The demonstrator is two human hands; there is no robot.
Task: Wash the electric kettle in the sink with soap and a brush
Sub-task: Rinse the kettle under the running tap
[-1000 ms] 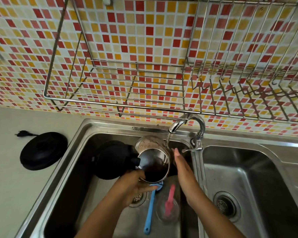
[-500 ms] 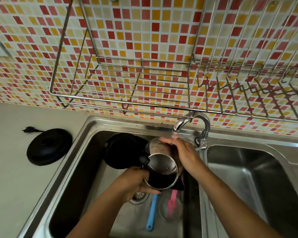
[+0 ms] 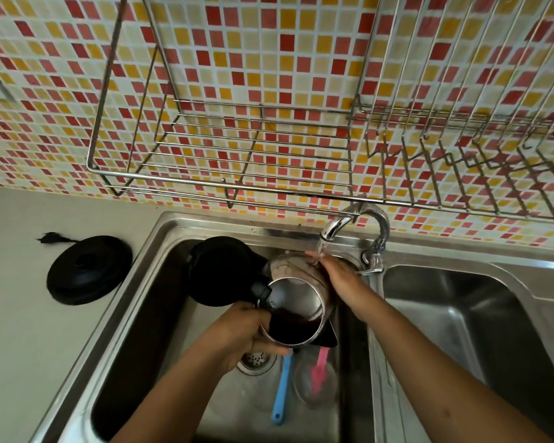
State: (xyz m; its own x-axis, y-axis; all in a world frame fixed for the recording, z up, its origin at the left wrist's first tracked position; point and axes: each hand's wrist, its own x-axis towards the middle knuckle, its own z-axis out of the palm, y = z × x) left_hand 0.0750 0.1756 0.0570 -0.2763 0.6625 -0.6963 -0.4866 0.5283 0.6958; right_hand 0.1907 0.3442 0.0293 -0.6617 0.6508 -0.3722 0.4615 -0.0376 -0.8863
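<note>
Sink (image 3: 160, 251): double steel basin, left bowl in use. Wire dish rack (image 3: 224, 148) on the tiled wall above, nothing in it. Table (image 3: 20, 314) at left carried the kettle's black base (image 3: 88, 270), plug lying just behind it.

Kettle (image 3: 296, 302): held over the left bowl, tipped so its open mouth faced the camera, black lid (image 3: 221, 270) swung back to the left. Dark water lay pooled at the lower inside wall.

Left hand (image 3: 247, 334): fingers wrapped on the kettle's rim and handle side, bearing its weight. Right hand (image 3: 336, 276): one second back it hung beside the kettle, flat and apart; it had since risen onto the kettle's upper back, fingers spread and pressed to the steel directly under the tap (image 3: 336, 230), holding nothing. A thin stream appeared to fall onto those fingers. The kettle had also lifted slightly toward the spout.

Judgement: wetting or rubbing of the outside had begun; no suds visible, so soap likely remained ahead.

Blue brush (image 3: 282, 391) lay untouched on the bowl floor beside the drain (image 3: 256, 359), next to a clear glass dish (image 3: 315, 382) with a pink utensil (image 3: 319, 369) in it.
</note>
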